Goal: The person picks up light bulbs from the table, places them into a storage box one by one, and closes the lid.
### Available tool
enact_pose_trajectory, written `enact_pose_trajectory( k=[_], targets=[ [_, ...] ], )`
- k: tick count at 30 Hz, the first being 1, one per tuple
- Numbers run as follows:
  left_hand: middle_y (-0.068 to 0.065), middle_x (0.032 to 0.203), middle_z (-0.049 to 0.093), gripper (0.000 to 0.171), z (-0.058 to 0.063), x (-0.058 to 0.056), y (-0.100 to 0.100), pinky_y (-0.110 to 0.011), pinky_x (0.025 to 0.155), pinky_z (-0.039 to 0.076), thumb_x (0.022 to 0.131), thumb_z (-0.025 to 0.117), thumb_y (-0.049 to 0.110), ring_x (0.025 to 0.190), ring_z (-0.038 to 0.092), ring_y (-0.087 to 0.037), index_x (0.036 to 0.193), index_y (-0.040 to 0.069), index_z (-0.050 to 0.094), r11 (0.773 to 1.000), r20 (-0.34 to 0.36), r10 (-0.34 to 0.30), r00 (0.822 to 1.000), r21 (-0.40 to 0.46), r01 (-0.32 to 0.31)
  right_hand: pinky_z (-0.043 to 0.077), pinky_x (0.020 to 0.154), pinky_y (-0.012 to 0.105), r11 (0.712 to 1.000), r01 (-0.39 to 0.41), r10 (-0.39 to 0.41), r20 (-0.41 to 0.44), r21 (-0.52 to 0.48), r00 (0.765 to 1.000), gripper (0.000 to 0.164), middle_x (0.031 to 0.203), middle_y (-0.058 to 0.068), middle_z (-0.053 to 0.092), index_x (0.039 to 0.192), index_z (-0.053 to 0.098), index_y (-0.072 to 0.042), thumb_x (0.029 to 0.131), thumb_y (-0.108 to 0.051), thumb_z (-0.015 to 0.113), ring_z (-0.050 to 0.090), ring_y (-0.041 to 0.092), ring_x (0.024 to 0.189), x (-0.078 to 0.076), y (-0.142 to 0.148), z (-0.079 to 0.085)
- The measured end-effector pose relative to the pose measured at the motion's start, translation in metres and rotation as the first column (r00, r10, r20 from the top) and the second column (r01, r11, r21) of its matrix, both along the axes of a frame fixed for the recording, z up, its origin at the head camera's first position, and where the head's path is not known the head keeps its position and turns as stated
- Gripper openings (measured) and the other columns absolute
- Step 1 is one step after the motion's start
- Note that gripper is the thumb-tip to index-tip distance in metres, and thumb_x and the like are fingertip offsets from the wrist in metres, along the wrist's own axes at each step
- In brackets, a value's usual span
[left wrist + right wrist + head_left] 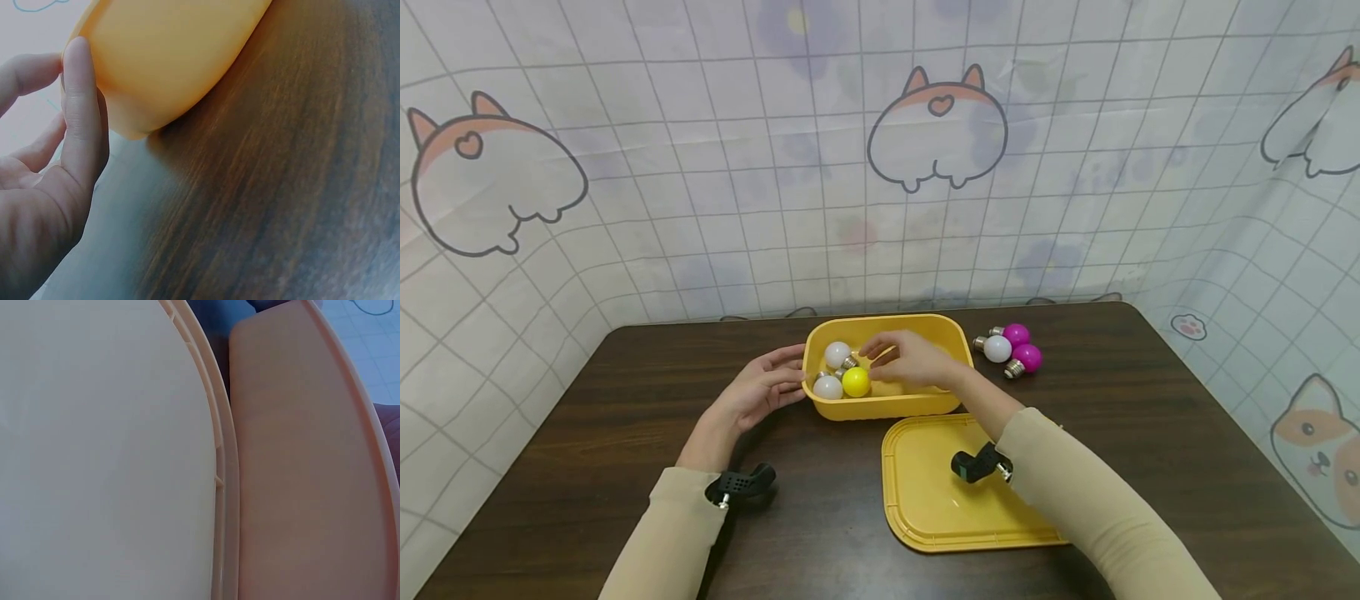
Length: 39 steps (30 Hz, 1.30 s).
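A yellow plastic box [880,407] stands near the table's back edge. Inside its left half lie two white light bulbs, one farther back [837,354] and one in front [827,387], beside a yellow light bulb [856,382]. My left hand [763,387] touches the box's left end; the left wrist view shows its extended thumb [79,81] against the yellow wall [169,56]. Over the box's interior, my right hand [917,360] has loosely bent fingers just above and right of the yellow bulb, apparently holding nothing. The right wrist view hides most of this hand behind the box wall [306,456].
On the dark wooden table [820,500], a yellow lid [925,492] lies in front of the box, under my right forearm. Right of the box are two magenta bulbs [1027,358] and a white bulb [997,349]. A patterned curtain [760,242] hangs behind the table.
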<state>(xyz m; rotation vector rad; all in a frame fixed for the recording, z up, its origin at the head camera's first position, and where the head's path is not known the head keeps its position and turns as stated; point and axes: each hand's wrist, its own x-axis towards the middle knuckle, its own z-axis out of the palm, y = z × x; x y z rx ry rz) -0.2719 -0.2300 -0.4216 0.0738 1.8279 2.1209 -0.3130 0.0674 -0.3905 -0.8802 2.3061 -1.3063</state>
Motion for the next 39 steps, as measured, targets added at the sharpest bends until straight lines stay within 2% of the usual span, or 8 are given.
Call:
enact_pose_trajectory(
  k=[11,19,27,32,39],
  targets=[
    [-0.026,0.147,0.048,0.064,0.002,0.001,-0.001,-0.030,0.087,0.059,0.101,0.062,0.000,0.095,0.070,-0.017,0.158,0.003,0.033,1.000,-0.003,-0.006,1.000,0.003,0.006,0.053,0.100,0.038,1.000,0.005,-0.006,-0.076,-0.012,0.997,0.036,0.127,0.026,0.063,0.129,0.063,0.005,0.096,-0.005,0.072,0.064,0.035,0.116,0.000,0.010,0.013],
    [-0.026,0.147,0.048,0.064,0.002,0.000,-0.001,-0.030,0.087,0.059,0.101,0.063,0.001,0.096,0.070,-0.017,0.158,0.003,0.034,1.000,-0.005,-0.001,1.000,-0.006,0.001,0.056,0.096,0.037,1.000,0.012,-0.015,-0.122,-0.028,0.992,0.033,0.123,0.026,0.065,0.125,0.063,0.008,0.096,-0.004,0.071,0.066,0.034,0.111,0.000,0.022,0.016],
    [-0.026,0.148,0.047,0.064,0.001,0.000,-0.001,-0.031,0.088,0.059,0.101,0.062,0.001,0.095,0.071,-0.017,0.158,0.003,0.033,1.000,-0.006,-0.009,1.000,-0.005,0.009,0.053,0.099,0.045,0.999,0.021,-0.026,-0.135,-0.034,0.990,0.030,0.122,0.024,0.065,0.123,0.065,0.004,0.095,-0.004,0.072,0.064,0.034,0.111,0.003,0.034,0.021],
    [-0.027,0.148,0.047,0.064,0.002,0.000,-0.001,-0.030,0.087,0.059,0.101,0.063,0.002,0.095,0.071,-0.017,0.158,0.003,0.033,1.000,-0.006,-0.010,1.000,0.000,0.010,0.052,0.100,0.047,0.999,0.033,-0.038,-0.165,-0.034,0.985,0.027,0.119,0.018,0.067,0.120,0.068,0.000,0.094,-0.005,0.073,0.065,0.031,0.108,0.005,0.042,0.021],
    [-0.026,0.146,0.048,0.064,0.002,0.001,0.000,-0.031,0.087,0.059,0.101,0.061,0.000,0.095,0.071,-0.017,0.158,0.003,0.033,1.000,0.000,-0.009,1.000,0.004,0.009,0.050,0.102,0.047,0.998,0.070,-0.068,-0.190,-0.001,0.979,0.031,0.125,0.020,0.066,0.125,0.067,0.000,0.095,-0.008,0.073,0.063,0.030,0.113,0.007,0.054,0.024]
  ],
)
